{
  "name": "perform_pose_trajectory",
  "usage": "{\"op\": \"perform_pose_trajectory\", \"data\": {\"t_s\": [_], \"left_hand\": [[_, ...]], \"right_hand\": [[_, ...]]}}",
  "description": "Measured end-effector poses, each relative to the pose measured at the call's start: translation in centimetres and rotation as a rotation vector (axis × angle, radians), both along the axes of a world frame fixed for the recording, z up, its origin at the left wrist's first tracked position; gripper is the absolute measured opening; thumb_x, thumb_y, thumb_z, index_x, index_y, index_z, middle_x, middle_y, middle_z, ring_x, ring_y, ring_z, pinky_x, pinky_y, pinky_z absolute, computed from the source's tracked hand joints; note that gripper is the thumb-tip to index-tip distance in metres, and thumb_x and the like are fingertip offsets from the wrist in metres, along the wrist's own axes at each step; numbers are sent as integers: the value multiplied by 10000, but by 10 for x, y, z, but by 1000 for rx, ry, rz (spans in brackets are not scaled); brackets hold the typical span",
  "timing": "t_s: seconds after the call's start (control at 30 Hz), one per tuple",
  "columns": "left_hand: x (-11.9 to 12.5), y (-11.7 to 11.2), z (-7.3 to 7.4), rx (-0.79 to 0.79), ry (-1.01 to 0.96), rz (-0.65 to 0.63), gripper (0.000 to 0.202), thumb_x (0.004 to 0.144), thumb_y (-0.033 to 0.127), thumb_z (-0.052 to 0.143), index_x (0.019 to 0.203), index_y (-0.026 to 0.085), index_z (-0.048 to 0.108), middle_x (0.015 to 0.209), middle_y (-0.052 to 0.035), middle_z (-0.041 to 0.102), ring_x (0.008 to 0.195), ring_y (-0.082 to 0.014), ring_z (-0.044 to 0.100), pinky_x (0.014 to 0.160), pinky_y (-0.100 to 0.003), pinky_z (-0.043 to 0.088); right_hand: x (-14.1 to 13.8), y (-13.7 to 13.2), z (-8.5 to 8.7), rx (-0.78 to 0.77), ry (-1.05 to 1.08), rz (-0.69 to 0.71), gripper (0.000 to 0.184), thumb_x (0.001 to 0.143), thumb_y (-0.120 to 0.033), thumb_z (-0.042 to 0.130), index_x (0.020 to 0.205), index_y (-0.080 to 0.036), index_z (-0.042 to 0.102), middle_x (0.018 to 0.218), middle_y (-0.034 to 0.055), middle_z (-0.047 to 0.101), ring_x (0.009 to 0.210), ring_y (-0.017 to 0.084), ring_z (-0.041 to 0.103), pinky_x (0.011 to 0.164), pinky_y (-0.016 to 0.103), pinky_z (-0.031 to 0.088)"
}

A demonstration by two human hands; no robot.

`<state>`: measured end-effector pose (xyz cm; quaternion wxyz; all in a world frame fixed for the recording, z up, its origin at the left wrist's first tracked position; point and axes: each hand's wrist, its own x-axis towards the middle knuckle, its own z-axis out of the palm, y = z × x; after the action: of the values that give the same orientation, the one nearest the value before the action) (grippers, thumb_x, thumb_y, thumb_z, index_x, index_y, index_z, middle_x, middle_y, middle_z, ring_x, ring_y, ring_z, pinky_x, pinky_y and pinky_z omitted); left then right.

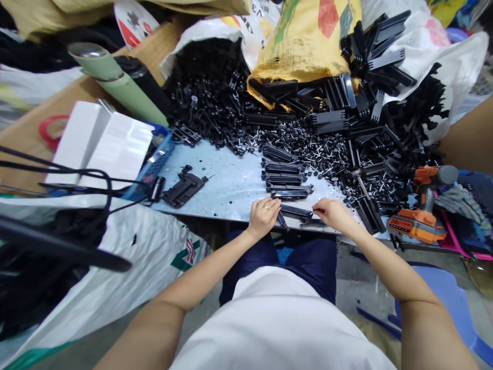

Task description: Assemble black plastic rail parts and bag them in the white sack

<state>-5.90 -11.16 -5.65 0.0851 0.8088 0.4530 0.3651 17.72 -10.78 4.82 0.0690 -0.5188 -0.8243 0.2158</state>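
My left hand (pixel 264 216), with a ring on one finger, is closed at the left end of a long black plastic part (pixel 296 211) at the table's front edge. A short black piece (pixel 282 221) slants down beside those fingers. At the right end of the same part, my right hand (pixel 334 214) is closed in a pinch; whatever its fingertips hold is too small to make out. Just beyond my hands, several similar black plastic assemblies (pixel 287 180) lie in a row, one behind another.
Small black pieces with metal pins (pixel 308 146) heap behind the row. A yellow sack (pixel 304 41) spills black plastic parts. An orange cordless drill (pixel 418 226) stands at right, a black electric screwdriver (pixel 185 187) lies at left. Cables (pixel 77 169) cross the left side near a green bottle (pixel 127 92).
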Motion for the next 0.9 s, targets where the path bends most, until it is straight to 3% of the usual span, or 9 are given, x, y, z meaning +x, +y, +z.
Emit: {"op": "perform_pose_trajectory", "data": {"t_s": [0.23, 0.3, 0.43, 0.53, 0.6, 0.73, 0.9], "left_hand": [[1, -2, -1, 101, 44, -15, 243, 956, 249, 394, 1103, 164, 568, 1086, -109, 561, 1037, -257, 517, 841, -397, 398], [3, -2, 1, 158, 73, -80, 238, 950, 236, 408, 1132, 165, 544, 1142, -113, 531, 1085, -265, 491, 899, -424, 384], [13, 5, 7, 159, 190, -382, 269, 947, 241, 419, 1189, 152, 494, 1182, -122, 501, 1148, -260, 445, 1001, -453, 339], [22, 13, 12, 171, 287, -544, 324, 945, 277, 442, 1215, 98, 456, 1191, -151, 483, 1142, -261, 444, 1001, -423, 359], [27, 17, 14, 191, 323, -595, 370, 944, 301, 450, 1224, 61, 433, 1192, -173, 471, 1107, -267, 462, 966, -401, 394], [30, 23, 12, 211, 348, -652, 391, 959, 311, 392, 1245, 44, 400, 1187, -180, 465, 1050, -261, 486, 913, -377, 425], [27, 26, 9, 259, 356, -695, 383, 976, 309, 305, 1248, 58, 402, 1186, -175, 463, 1047, -251, 478, 912, -375, 416]], "right_hand": [[-12, -2, 6, -21, -230, 30, 159, 802, -90, 490, 806, -133, 644, 820, 99, 651, 787, 179, 615, 717, 252, 437], [-8, -5, -4, 9, -209, 52, 150, 818, -112, 491, 808, -132, 639, 787, 93, 648, 763, 174, 615, 699, 251, 444], [9, -14, -37, 235, 49, 132, 217, 893, -191, 427, 878, -132, 635, 828, 93, 658, 797, 153, 617, 729, 259, 472], [24, -21, -57, 443, 190, 227, 244, 911, -248, 430, 1011, -124, 614, 959, 112, 655, 864, 155, 605, 766, 286, 484], [32, -22, -65, 500, 182, 260, 296, 894, -317, 473, 1097, -134, 588, 1043, 122, 631, 905, 167, 591, 775, 306, 487], [45, -17, -72, 457, 120, 335, 411, 890, -415, 454, 1188, -150, 553, 1025, 123, 608, 910, 166, 575, 765, 297, 492], [51, -5, -69, 403, 69, 486, 438, 929, -416, 360, 1201, -129, 549, 885, 105, 609, 820, 144, 569, 727, 261, 471]]}}
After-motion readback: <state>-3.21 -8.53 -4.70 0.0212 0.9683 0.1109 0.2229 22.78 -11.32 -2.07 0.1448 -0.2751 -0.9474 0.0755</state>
